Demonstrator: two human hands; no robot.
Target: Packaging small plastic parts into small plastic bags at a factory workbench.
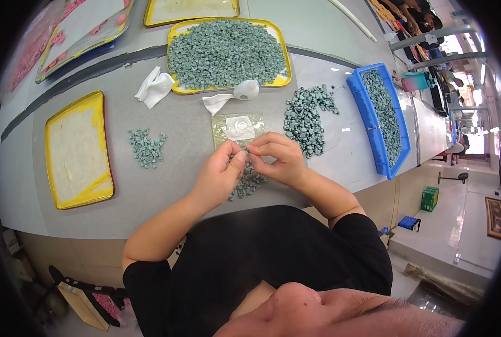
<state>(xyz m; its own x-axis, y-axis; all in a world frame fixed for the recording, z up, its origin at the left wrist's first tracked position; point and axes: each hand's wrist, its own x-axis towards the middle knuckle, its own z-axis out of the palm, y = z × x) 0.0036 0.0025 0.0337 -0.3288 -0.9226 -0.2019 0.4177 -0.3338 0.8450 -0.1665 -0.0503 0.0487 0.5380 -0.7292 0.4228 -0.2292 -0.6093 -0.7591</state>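
My left hand [223, 171] and my right hand [278, 159] meet in front of me, fingertips pinched together. Between them is a small grey-green piece [247, 154], mostly hidden by the fingers. Under and between the hands lies a loose heap of similar pieces [247, 189]. Just beyond my fingertips, a clear round dish [240, 127] rests on a square greenish mat [220, 129]. Farther back are a white rounded squeeze bottle [247, 90] and a white cloth piece [215, 103] touching it.
A yellow-rimmed tray [287, 56] heaped with grey-green pieces stands at the back. Loose piles lie left [147, 147] and right [306, 121]. A blue bin [378, 151] of pieces sits far right. At left are another yellow-rimmed tray [79, 151] and a crumpled white cloth [155, 88].
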